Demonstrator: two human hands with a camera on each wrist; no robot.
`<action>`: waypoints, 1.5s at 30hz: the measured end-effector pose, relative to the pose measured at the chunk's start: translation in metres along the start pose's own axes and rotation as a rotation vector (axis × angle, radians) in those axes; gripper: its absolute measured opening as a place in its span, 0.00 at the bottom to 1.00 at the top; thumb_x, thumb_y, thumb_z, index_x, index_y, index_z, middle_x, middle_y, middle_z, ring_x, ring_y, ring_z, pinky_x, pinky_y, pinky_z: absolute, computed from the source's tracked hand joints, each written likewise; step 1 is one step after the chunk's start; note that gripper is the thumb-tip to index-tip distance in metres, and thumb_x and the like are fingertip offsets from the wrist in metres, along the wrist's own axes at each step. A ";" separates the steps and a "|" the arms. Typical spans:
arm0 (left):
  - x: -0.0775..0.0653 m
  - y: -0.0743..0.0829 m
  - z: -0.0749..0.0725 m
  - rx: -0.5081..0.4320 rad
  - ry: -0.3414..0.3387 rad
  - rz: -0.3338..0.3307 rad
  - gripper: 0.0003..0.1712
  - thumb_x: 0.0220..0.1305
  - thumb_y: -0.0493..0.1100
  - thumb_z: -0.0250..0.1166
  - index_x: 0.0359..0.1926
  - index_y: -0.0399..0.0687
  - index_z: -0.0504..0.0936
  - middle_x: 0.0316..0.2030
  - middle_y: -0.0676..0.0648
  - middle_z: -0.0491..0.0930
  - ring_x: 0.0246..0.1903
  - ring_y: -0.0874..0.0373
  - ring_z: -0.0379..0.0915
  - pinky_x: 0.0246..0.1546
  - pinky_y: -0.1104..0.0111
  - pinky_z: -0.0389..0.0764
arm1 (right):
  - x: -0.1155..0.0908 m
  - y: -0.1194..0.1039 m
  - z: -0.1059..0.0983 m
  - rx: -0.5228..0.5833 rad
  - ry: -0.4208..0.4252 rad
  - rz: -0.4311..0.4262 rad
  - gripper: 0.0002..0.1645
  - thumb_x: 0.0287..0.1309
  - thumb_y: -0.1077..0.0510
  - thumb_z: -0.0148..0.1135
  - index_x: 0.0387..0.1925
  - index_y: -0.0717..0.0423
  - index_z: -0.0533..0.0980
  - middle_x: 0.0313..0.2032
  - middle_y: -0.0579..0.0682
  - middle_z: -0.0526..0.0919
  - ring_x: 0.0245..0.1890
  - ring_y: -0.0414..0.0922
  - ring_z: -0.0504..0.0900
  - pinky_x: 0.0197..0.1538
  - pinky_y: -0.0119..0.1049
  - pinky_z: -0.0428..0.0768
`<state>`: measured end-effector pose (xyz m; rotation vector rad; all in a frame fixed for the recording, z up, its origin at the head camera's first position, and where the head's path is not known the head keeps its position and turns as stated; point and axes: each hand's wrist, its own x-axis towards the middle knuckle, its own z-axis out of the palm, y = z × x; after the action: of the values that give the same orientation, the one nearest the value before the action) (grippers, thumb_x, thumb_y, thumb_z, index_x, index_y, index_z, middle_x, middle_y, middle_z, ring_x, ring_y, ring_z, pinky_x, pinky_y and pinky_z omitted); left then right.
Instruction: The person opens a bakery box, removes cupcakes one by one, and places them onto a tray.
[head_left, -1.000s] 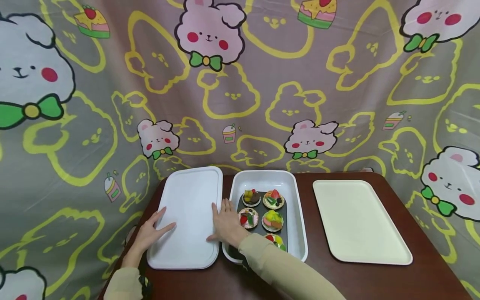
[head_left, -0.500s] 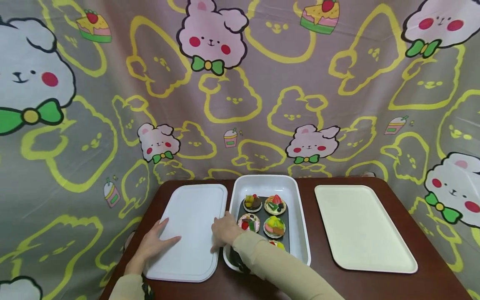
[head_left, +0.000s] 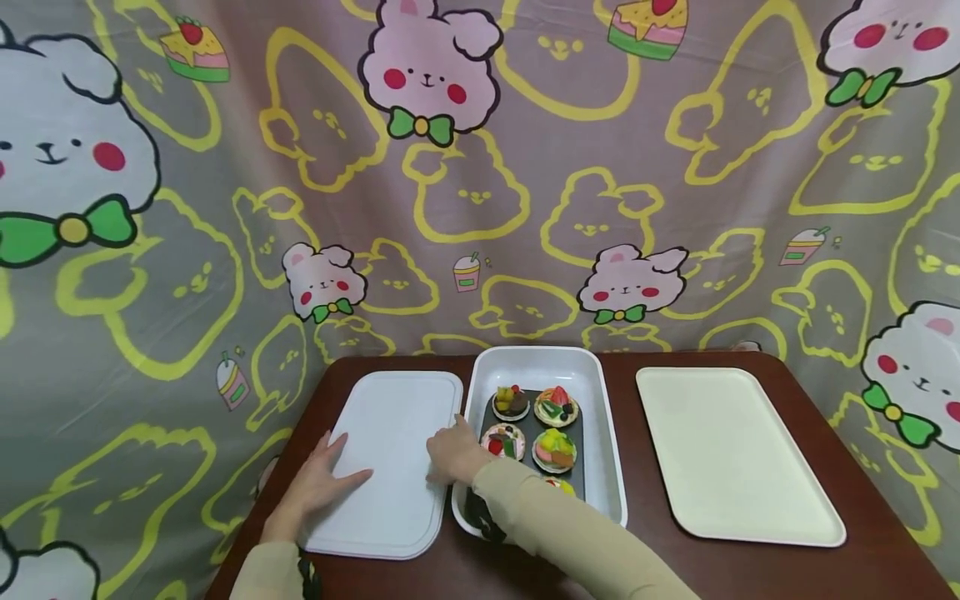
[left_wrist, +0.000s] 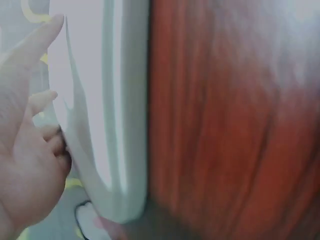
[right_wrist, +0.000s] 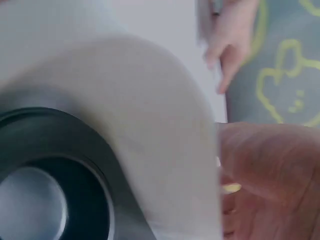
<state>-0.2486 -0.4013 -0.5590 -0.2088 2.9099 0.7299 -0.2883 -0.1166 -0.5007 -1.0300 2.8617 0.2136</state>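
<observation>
The white lid [head_left: 386, 467] is lying flat on the dark worktop [head_left: 637, 504], left of the white box [head_left: 536, 365], with only a narrow gap parting the two. Your left hand [head_left: 315, 483] is resting along the lid's left side, its grip spread, the thumb reaching over the white surface; the other fingers are partly passing out of sight beyond the edge. Your right hand [head_left: 453, 454] is standing at the lid's right edge, beside the box, with its fingertips mostly hiding underneath, so you cannot tell whether that grip is pinching the rim or merely touching it. The right wrist view is not settling it: blur and the frame edge are cutting the hand off, and a dark round shape [right_wrist: 55, 185] is filling the lower left, hard to make out.

Inside the box, tarts [head_left: 554, 451] are sitting on a dark board [head_left: 577, 477]; your right sleeve [head_left: 577, 525] is crossing over, partly covering the nearest visible one and hiding whatever is lying below. A cream tray [head_left: 738, 458] is lying well apart at right.
</observation>
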 end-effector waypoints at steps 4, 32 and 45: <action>-0.004 0.017 0.001 0.060 0.063 0.072 0.62 0.69 0.71 0.70 0.85 0.33 0.60 0.86 0.22 0.43 0.85 0.21 0.38 0.86 0.31 0.46 | -0.005 0.022 -0.013 0.146 0.165 -0.020 0.26 0.72 0.38 0.69 0.55 0.53 0.86 0.53 0.51 0.92 0.60 0.50 0.89 0.78 0.46 0.78; -0.075 0.169 0.066 0.059 0.070 0.470 0.61 0.64 0.76 0.71 0.87 0.51 0.62 0.88 0.41 0.55 0.88 0.42 0.51 0.88 0.43 0.58 | -0.084 0.199 0.028 0.669 0.223 0.174 0.59 0.60 0.44 0.82 0.82 0.65 0.63 0.78 0.71 0.70 0.78 0.69 0.71 0.78 0.67 0.74; -0.086 0.178 0.094 0.089 0.061 0.472 0.71 0.61 0.79 0.69 0.88 0.39 0.54 0.89 0.38 0.52 0.88 0.41 0.50 0.87 0.45 0.59 | -0.080 0.206 0.034 0.626 0.156 0.230 0.52 0.53 0.43 0.87 0.68 0.72 0.76 0.58 0.66 0.85 0.55 0.57 0.85 0.64 0.56 0.87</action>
<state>-0.1846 -0.1921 -0.5455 0.4893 3.0698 0.6552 -0.3577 0.0963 -0.5033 -0.6125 2.8513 -0.7306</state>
